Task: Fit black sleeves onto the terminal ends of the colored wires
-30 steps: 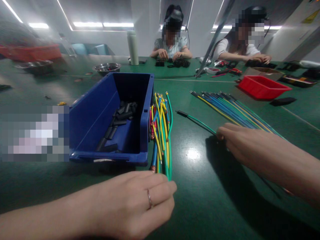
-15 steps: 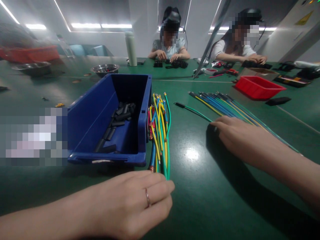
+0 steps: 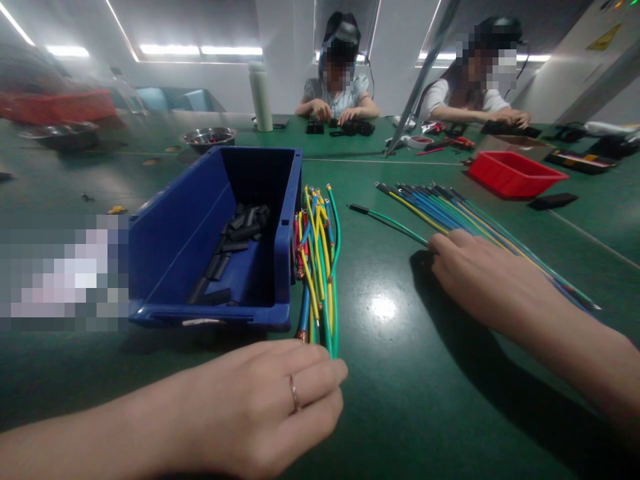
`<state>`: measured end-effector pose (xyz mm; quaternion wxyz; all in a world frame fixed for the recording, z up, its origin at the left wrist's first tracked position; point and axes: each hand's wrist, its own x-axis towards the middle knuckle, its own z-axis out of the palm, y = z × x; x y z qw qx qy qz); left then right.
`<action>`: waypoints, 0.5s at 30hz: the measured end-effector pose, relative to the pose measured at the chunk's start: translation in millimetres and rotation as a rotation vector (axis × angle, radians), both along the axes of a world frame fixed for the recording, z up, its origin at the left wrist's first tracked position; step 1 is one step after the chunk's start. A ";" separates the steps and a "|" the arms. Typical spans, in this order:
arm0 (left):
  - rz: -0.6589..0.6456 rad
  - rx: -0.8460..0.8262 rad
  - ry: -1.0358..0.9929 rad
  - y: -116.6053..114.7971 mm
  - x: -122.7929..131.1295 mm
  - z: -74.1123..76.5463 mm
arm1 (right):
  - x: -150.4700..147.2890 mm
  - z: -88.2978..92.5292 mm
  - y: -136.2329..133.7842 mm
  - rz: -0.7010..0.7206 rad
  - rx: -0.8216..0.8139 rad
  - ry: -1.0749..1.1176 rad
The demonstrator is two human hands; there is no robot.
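Observation:
My right hand (image 3: 475,273) pinches a green wire (image 3: 395,221) whose far end carries a black sleeve (image 3: 359,209) and a small metal terminal. Beside it, to the right, lies a row of blue, yellow and green wires (image 3: 440,207) with dark sleeves at their far ends. My left hand (image 3: 270,400), a ring on one finger, has its fingers closed over the near end of a bundle of yellow, green, blue and red wires (image 3: 320,267). The fingertips hide how many of these wires it grips. Left of the bundle, a blue bin (image 3: 175,233) holds short black sleeves (image 3: 245,227).
A red tray (image 3: 515,177) and a black object (image 3: 553,201) are at the right. Metal bowls (image 3: 209,138) and a pale green bottle (image 3: 261,100) stand farther back. Two people work across the green table (image 3: 380,373). A slanted metal pole (image 3: 420,80) rises at the far side.
My right hand has shifted slightly right along the green wire, whose sleeved end has stayed in place. The left hand is nearly still on the bundle.

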<state>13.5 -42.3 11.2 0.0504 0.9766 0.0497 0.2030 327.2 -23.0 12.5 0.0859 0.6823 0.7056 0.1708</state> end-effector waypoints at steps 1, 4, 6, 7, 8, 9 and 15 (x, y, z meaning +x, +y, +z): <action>0.003 0.000 0.001 -0.3 -0.3 -0.1 | 0.6 0.0 0.5 -0.001 -0.001 0.007; -0.001 0.007 -0.004 -1.3 -1.1 -0.4 | 2.4 0.1 3.0 0.005 -0.004 0.030; -0.011 0.007 -0.004 -1.8 -1.1 -0.8 | 4.3 0.0 5.4 0.012 -0.010 0.042; -0.014 0.005 0.000 -2.1 -1.0 -1.0 | 5.6 -0.2 6.6 0.014 -0.014 0.047; -0.015 0.002 0.004 -2.3 -0.9 -1.2 | 7.1 -0.5 7.9 0.015 -0.018 0.051; -0.014 -0.002 0.008 -2.4 -0.7 -1.4 | 8.6 -0.8 9.0 0.015 -0.020 0.056; -0.012 0.003 0.001 -1.4 0.0 -0.1 | 16.4 -3.7 11.7 0.042 -0.005 0.084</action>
